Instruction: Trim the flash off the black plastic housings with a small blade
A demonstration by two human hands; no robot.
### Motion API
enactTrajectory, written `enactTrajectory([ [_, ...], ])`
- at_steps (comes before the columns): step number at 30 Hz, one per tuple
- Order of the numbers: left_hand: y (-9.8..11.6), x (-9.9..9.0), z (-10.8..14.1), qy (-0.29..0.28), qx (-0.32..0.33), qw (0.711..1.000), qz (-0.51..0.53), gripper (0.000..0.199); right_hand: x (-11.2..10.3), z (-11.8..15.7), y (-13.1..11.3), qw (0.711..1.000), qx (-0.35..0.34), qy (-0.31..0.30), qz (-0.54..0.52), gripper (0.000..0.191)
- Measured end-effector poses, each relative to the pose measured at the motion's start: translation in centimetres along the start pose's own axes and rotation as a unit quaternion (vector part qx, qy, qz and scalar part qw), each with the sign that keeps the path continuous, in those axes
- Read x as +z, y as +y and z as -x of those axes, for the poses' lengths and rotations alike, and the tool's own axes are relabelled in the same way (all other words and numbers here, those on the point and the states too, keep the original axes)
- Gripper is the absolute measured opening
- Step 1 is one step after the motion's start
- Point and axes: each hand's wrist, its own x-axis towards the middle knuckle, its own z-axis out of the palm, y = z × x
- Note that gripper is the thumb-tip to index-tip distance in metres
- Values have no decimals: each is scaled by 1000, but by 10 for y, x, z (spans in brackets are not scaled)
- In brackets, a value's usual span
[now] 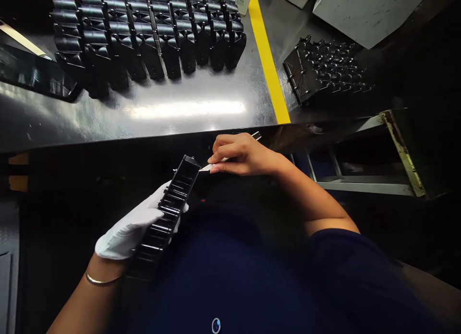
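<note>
A long black plastic part (169, 211) with a row of cross ribs lies tilted in my left hand (135, 223), which wears a white glove and wraps around its lower half. My bare right hand (241, 154) pinches a slim utility knife (206, 168). Its pale blade points left and meets the part's upper right edge, or comes very close to it. The knife's back end sticks out behind my knuckles. Both hands are in front of the table edge, above my dark blue shirt.
Several similar black parts (173, 36) stand in rows on the shiny metal table (201, 89). Yellow tape (268, 60) crosses the tabletop. To its right are another group of black parts (324, 67) and a grey box (363, 12). A metal frame (399, 151) stands below at right.
</note>
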Motion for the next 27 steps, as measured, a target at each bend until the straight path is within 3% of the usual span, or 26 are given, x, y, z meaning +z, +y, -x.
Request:
enactTrajectory([
  [7,6,-5,-1,-45,24,993,-108,66,-7,-6,1,996,-47,-68,18,21],
  [12,-3,-7,-2,-108,-71,991,-41,58,-8,-10,1,994,-63,-89,-13,26],
  [14,-7,-7,-3,-122,-109,986,12,55,-3,-9,4,995,-59,-61,-52,30],
  [16,-8,-4,-5,-112,-106,987,37,52,9,-8,9,994,-44,-2,-97,31],
  [21,0,12,-13,4,-5,1000,-24,47,47,-7,16,961,82,234,-123,33],
  [24,5,17,-17,55,79,988,-117,55,60,-4,9,959,107,246,-90,32],
  [27,5,16,-19,50,115,976,-176,58,63,-2,1,970,92,224,-31,28],
])
